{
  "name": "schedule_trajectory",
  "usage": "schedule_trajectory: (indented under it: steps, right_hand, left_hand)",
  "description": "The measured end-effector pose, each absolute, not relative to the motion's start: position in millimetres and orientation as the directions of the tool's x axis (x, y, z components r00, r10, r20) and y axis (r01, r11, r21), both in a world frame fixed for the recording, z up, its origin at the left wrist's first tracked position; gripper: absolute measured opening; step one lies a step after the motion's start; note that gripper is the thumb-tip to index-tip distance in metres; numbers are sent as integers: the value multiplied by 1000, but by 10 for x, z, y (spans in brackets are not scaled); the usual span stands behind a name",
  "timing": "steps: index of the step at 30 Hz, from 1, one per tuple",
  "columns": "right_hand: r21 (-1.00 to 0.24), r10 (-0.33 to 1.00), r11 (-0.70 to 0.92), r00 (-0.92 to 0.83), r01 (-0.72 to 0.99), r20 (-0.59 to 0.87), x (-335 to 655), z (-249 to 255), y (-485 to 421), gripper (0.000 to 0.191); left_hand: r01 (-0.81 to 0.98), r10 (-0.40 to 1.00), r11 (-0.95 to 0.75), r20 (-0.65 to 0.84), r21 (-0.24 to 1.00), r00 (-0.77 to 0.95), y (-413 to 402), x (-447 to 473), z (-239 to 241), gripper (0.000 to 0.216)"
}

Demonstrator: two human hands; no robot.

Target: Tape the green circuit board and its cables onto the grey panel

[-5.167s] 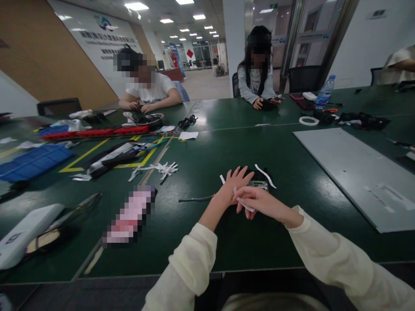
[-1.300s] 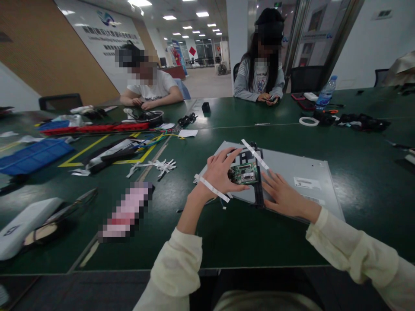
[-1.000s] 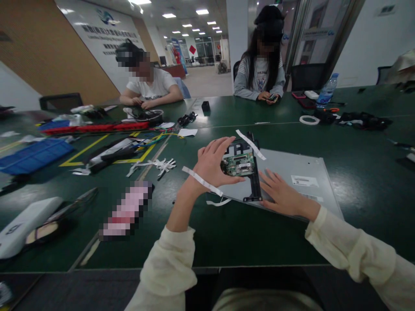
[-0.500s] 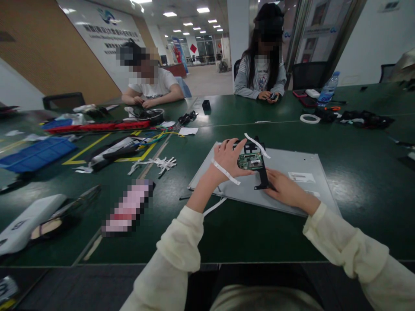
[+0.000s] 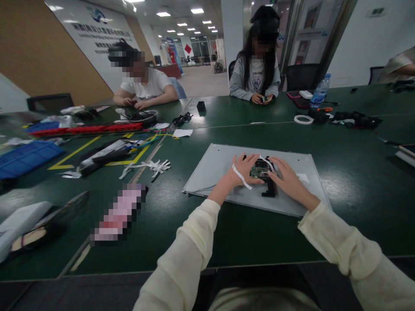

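A green circuit board [image 5: 258, 173] in a black frame [image 5: 270, 190] is between my hands over a thin grey panel [image 5: 207, 166]. It looks low and nearly flat; I cannot tell if it rests on the panel. My left hand [image 5: 244, 169] grips the frame's left side, thumb along the near edge. Fingers of my right hand [image 5: 288, 178] close on its right side. One white strip [image 5: 241, 176] sticks to my left wrist. Another white strip [image 5: 267, 163] lies across the far right part of the frame.
Left of the panel are white strip scraps [image 5: 157, 167], a pink phone [image 5: 119, 214] and a blue tray [image 5: 29, 157]. A tape roll [image 5: 303, 119] and a water bottle [image 5: 320, 91] stand at the far right. Two people sit across the table, their hands on small things.
The framed board has come down toward the panel and lies flatter. My right hand has moved from beneath its near right side up to its right edge. The view has shifted slightly.
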State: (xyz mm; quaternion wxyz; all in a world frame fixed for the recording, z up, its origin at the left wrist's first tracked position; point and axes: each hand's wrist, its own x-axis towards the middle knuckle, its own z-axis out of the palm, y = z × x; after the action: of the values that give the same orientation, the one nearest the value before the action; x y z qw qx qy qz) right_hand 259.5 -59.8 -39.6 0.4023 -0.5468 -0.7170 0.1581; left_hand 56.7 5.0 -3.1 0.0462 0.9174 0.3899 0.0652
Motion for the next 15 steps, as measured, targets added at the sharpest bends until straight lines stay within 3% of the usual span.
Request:
schedule_trajectory:
  steps: [2,5,8,10,15]
  right_hand:
    - [-587,902,391,-168,709,398,2576,-406,-632,54]
    - [-560,911,379,-190,736,366,2591,-447,-649,56]
    - [-566,915,362,-165,741,369,2614,-485,-633,55]
    - [-565,914,365,-167,740,371,2615,-498,-622,55]
    - [-565,915,366,-174,739,365,2585,-484,-632,54]
  left_hand:
    - [696,707,-706,77,129,703,50,548,4,108]
    - [708,711,-702,146,82,688,-6,356,187,106]
    - [750,745,-661,161,43,647,-213,-32,436,71]
    - [799,799,-600,91,52,594,-457,-330,559,49]
    - [885,883,-465,-71,-7,464,-1145,-841,538,43]
